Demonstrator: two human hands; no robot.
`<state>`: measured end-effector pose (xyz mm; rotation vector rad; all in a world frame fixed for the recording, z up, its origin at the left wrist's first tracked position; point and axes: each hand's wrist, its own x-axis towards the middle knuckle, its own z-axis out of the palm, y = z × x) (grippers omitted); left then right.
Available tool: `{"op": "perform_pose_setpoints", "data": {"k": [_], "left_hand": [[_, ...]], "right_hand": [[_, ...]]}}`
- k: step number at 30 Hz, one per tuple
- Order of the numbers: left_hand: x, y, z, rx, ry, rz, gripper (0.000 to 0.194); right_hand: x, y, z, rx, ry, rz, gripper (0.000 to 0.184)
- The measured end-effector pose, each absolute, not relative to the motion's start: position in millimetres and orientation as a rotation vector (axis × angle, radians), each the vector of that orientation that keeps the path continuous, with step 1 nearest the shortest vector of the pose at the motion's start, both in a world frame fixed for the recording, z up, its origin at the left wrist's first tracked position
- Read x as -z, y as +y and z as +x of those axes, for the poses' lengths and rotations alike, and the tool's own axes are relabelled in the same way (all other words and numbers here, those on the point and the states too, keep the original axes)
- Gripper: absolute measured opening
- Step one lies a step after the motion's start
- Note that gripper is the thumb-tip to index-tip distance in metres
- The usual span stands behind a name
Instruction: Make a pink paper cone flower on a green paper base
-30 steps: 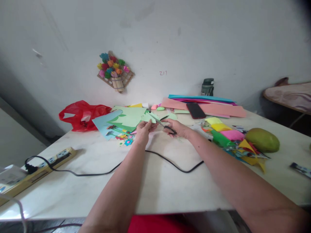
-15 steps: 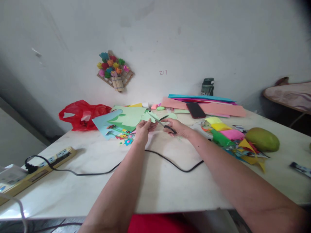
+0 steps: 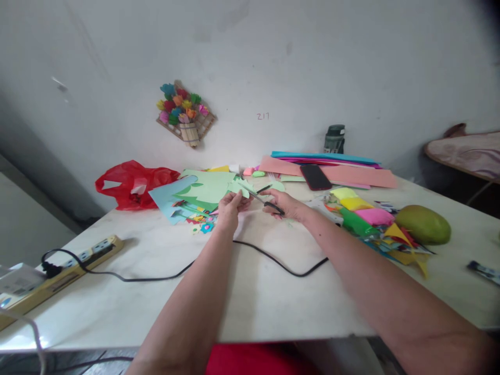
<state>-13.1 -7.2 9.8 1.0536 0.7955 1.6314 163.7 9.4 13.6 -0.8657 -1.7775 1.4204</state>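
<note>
Between the fingers of my left hand (image 3: pixel 231 208) is a small pale green paper piece (image 3: pixel 235 186), pinched near its lower edge. My right hand (image 3: pixel 287 204) grips a pair of scissors (image 3: pixel 255 196) with dark handles, its blades pointing up and left across the paper. Just behind and left of my left hand lie light green paper sheets (image 3: pixel 209 186) with cut-out edges, over a light blue sheet (image 3: pixel 162 200). Small coloured paper flowers (image 3: pixel 207 227) rest beside my left wrist.
A red plastic bag (image 3: pixel 136 182) and a power strip (image 3: pixel 88 260) are on the left; its black cable (image 3: pixel 269 256) crosses the table under my forearms. To the right are a phone (image 3: pixel 315 177), coloured packets (image 3: pixel 363 211) and a green fruit (image 3: pixel 423 224). Stacked paper (image 3: pixel 332 171) lies behind.
The scissors and both hands stay almost in place. The paper piece in my left hand appears slightly turned against the blades; the whole view has shifted a little.
</note>
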Motion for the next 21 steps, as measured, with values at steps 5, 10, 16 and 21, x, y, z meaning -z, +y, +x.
{"op": "perform_pose_setpoints", "data": {"k": [5,10,16,21], "left_hand": [[-11.3,-7.7,-13.3,-1.649,0.839,1.026,0.033],[-11.6,-7.8,-13.9,-1.663,0.882,1.015,0.034],[-11.4,-7.3,-14.9,-1.657,0.890,1.034,0.035],[-8.9,-6.7,-13.9,-1.618,0.886,1.091,0.033]], "right_hand": [[-18.7,4.5,163.3,-1.428,-1.772,-0.881,0.058],[-15.6,6.8,163.6,-1.431,-1.782,-0.880,0.060],[-13.9,7.6,162.8,-1.437,-1.776,-0.885,0.066],[-15.3,6.5,163.4,-1.413,-1.805,-0.884,0.069]]}}
